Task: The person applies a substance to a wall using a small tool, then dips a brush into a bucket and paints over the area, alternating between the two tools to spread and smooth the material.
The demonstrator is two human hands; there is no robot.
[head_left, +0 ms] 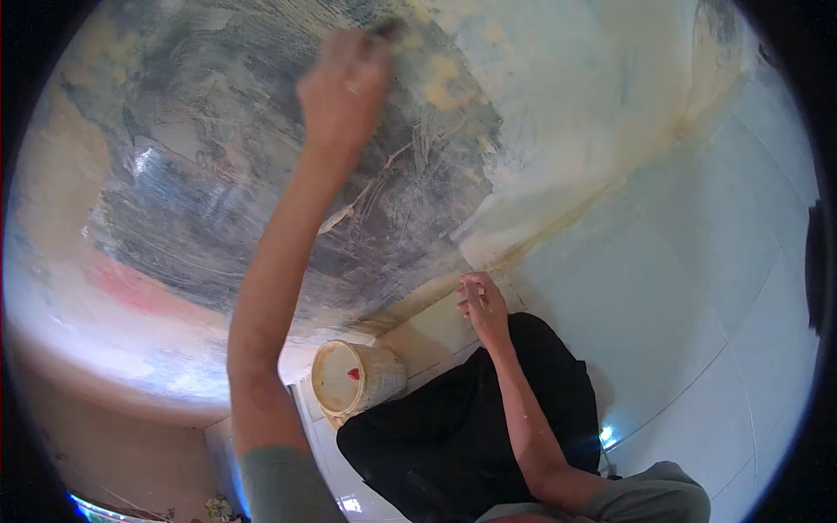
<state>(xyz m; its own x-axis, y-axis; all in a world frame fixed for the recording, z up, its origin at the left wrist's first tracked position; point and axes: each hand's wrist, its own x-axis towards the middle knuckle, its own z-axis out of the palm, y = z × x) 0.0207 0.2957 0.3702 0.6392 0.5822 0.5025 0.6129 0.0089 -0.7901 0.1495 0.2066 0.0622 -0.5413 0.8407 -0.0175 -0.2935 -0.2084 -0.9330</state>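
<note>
High against the wall (235, 174), which is smeared with dark grey over pale and yellowish patches, is my left hand (344, 83). Its fingers are closed round a small dark object (388, 30), blurred by motion and too unclear to name. A long crack with peeled edges runs down the wall below that hand. My right hand (484, 305) rests near my knee by the foot of the wall, its fingers loosely curled, with pale smears on them. Nothing shows clearly in it.
A pale bucket (379, 375) with stained sides stands beside my black-clad leg (436, 436), a small red thing inside its round top. Light tiles (671, 288) cover the floor to the right. A dark object (815, 261) is at the far right edge.
</note>
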